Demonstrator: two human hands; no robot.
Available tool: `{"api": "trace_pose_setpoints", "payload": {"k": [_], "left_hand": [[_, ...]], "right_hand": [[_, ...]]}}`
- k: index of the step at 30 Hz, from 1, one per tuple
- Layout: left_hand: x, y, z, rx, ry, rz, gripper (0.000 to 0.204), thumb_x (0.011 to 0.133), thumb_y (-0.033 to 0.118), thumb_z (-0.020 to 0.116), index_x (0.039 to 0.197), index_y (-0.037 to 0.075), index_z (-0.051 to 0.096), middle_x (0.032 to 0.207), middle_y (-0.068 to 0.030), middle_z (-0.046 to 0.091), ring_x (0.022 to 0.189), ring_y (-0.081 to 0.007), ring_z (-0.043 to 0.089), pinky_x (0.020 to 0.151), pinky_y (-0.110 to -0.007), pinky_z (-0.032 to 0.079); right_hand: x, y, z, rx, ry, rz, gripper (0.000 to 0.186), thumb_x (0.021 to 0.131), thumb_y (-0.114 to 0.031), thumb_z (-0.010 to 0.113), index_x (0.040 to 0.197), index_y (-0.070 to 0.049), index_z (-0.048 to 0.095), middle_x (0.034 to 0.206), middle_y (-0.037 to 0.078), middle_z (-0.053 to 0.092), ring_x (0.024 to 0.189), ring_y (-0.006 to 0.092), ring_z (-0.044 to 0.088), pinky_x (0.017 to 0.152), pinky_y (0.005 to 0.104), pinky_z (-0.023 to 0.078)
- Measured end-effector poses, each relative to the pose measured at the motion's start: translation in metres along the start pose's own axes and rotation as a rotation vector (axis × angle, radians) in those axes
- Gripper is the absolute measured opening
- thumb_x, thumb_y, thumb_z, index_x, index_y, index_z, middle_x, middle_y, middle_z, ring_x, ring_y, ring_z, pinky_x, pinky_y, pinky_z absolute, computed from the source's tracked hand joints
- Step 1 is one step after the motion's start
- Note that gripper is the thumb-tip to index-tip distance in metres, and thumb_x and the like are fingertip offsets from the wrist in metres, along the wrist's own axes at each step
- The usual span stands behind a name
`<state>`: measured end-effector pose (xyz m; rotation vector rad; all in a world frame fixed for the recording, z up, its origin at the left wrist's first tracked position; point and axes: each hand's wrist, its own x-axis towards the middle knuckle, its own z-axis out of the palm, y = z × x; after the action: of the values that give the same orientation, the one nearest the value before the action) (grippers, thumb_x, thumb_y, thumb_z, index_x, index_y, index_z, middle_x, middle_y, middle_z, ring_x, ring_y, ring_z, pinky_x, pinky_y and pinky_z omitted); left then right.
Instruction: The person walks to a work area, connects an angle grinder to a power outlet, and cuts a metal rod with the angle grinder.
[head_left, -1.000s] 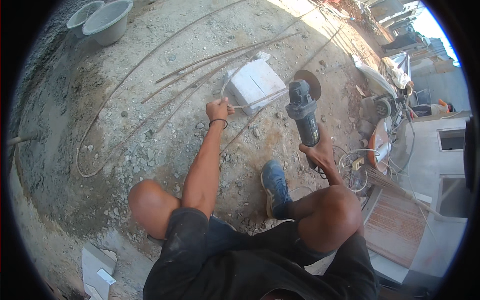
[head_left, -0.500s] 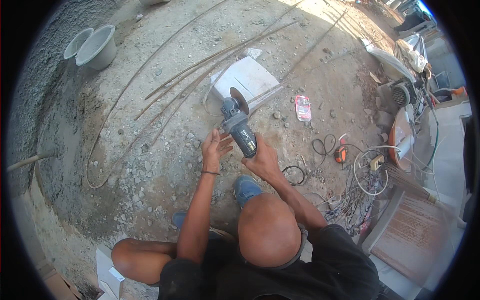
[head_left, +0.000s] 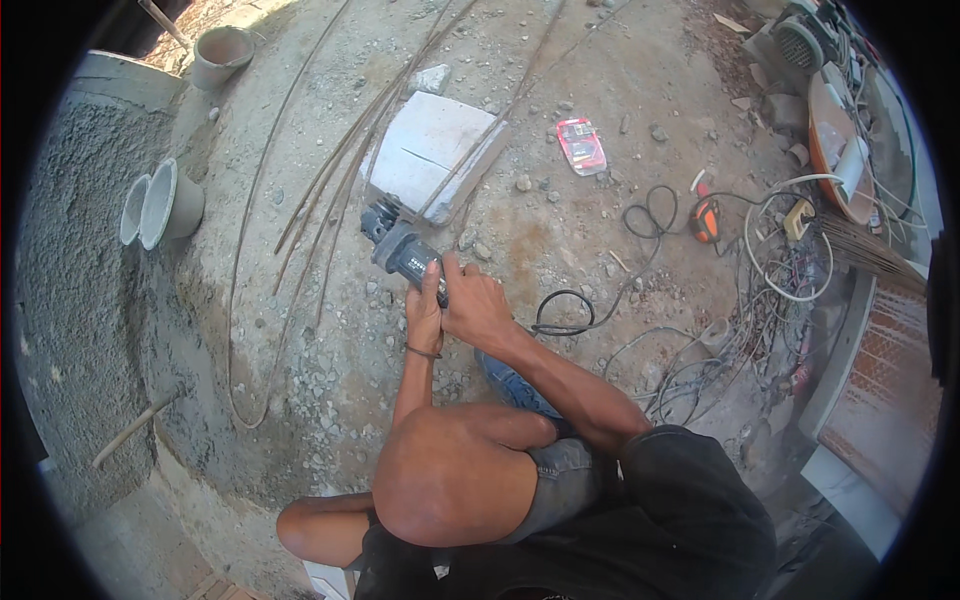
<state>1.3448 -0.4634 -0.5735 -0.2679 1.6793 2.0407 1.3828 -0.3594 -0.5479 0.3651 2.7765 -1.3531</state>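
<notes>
My left hand (head_left: 423, 310) and my right hand (head_left: 476, 300) are together on a dark grey angle grinder (head_left: 405, 248), both closed round the handle end of its body, the left thumb along the side. The grinder's head points up and left; its disc cannot be made out clearly. Just beyond it lies a pale block (head_left: 425, 140) with a straight slit in its top and a thin steel rod (head_left: 475, 149) across it. More long rods (head_left: 332, 170) lie on the gritty ground to the left of the block. My bare knee (head_left: 450, 475) is below my hands.
Grey buckets (head_left: 172, 205) stand by a rough wet-cement surface (head_left: 75, 300) at left, with a stick (head_left: 135, 430). To the right lie a red-backed package (head_left: 580, 146), an orange-and-black object (head_left: 705, 218), tangled cables (head_left: 700, 370), an orange basin (head_left: 840, 140), a motor (head_left: 800, 45) and twig bundles (head_left: 870, 258).
My left hand left the bent rod and came onto the grinder. The grinder swung left and turned, and my right hand shifted with it. The view has shifted, showing more ground at right.
</notes>
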Motion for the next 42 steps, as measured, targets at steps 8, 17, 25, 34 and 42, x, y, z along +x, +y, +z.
{"api": "trace_pose_setpoints", "payload": {"k": [8, 17, 25, 34, 42], "left_hand": [[0.003, -0.011, -0.003, 0.09, 0.001, 0.009, 0.049, 0.094, 0.044, 0.057, 0.117, 0.0, 0.055, 0.104, -0.0033, 0.059, 0.089, -0.0095, 0.056, 0.075, -0.026, 0.048], [0.005, -0.014, -0.009, 0.078, 0.013, 0.014, 0.046, 0.093, 0.042, 0.06, 0.112, 0.0, 0.057, 0.099, -0.0032, 0.06, 0.086, -0.0093, 0.056, 0.074, -0.026, 0.047], [0.006, -0.017, -0.004, 0.077, -0.017, 0.018, 0.049, 0.092, 0.043, 0.061, 0.114, 0.0, 0.056, 0.101, -0.0039, 0.06, 0.088, -0.0104, 0.056, 0.076, -0.026, 0.047], [-0.008, 0.018, 0.009, 0.015, -0.019, 0.149, 0.038, 0.085, 0.03, 0.072, 0.102, -0.002, 0.063, 0.091, -0.0061, 0.067, 0.08, -0.0124, 0.062, 0.071, -0.027, 0.05], [-0.001, 0.065, 0.089, 0.508, 0.382, 0.416, 0.065, 0.065, 0.051, 0.082, 0.094, -0.004, 0.065, 0.083, -0.0196, 0.069, 0.075, -0.0312, 0.069, 0.069, -0.039, 0.053]], "right_hand": [[0.0, 0.015, 0.009, 0.016, -0.03, -0.004, 0.061, 0.076, -0.023, 0.067, 0.124, 0.001, 0.037, 0.092, 0.032, 0.058, 0.077, 0.0512, 0.061, 0.068, 0.056, 0.05], [0.001, 0.014, 0.014, 0.013, -0.045, 0.006, 0.063, 0.076, -0.025, 0.068, 0.125, -0.001, 0.036, 0.091, 0.032, 0.058, 0.077, 0.0516, 0.061, 0.068, 0.0562, 0.049], [0.0, 0.02, 0.014, -0.028, -0.023, 0.002, 0.072, 0.076, -0.027, 0.068, 0.134, -0.001, 0.033, 0.091, 0.033, 0.059, 0.077, 0.0507, 0.061, 0.068, 0.0549, 0.05], [0.004, 0.008, -0.028, 0.078, -0.119, -0.069, 0.069, 0.071, -0.02, 0.072, 0.127, -0.001, 0.038, 0.093, 0.027, 0.06, 0.082, 0.0473, 0.061, 0.07, 0.0519, 0.049], [0.016, 0.004, -0.047, -0.038, 0.429, -0.106, 0.047, 0.078, -0.022, 0.071, 0.114, 0.0, 0.051, 0.098, 0.019, 0.061, 0.087, 0.0375, 0.063, 0.073, 0.0421, 0.05]]}}
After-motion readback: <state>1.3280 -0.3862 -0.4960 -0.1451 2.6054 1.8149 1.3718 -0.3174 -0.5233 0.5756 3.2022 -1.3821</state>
